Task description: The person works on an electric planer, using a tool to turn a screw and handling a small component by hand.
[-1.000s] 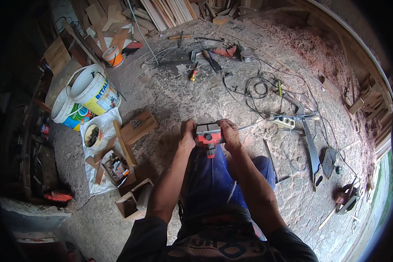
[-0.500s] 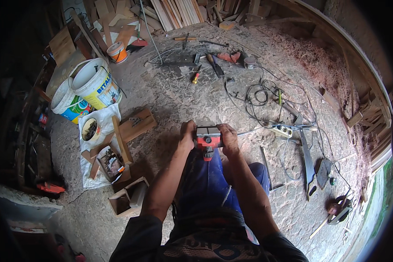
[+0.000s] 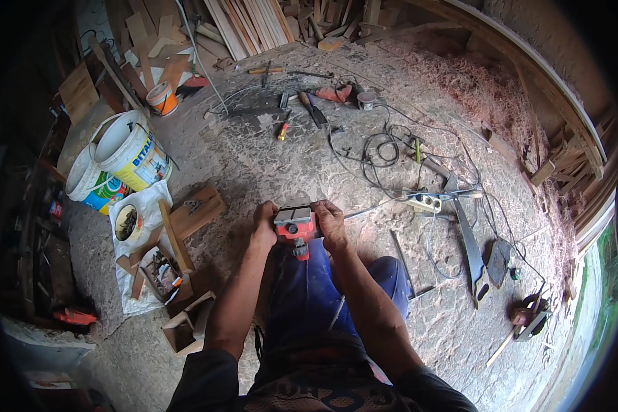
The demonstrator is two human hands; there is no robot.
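A red electric planer (image 3: 296,229) is held up before my knees, its grey flat sole with a dark slot across it facing up and its round knob towards me. My left hand (image 3: 265,224) grips its left side, fingers curled at the front corner. On the opposite side, my right hand (image 3: 331,222) is closed on the right front corner, thumb and fingers near the sole's edge. The undersides of both grips are hidden. Behind the planer a cable (image 3: 371,209) runs off to the right towards a white power strip (image 3: 422,200).
Two plastic buckets (image 3: 132,152) stand at the left, beside a white sack (image 3: 141,302) bearing wood pieces and a tub of nails (image 3: 128,223). A handsaw (image 3: 470,250) lies at the right among looping cables (image 3: 384,151). Chisels, a hammer (image 3: 265,71) and an angle grinder lie farther off.
The planer has shifted slightly left in the picture and tilts a little, its right side higher. Both hands keep their hold. The whole surroundings have slid left as my head turned.
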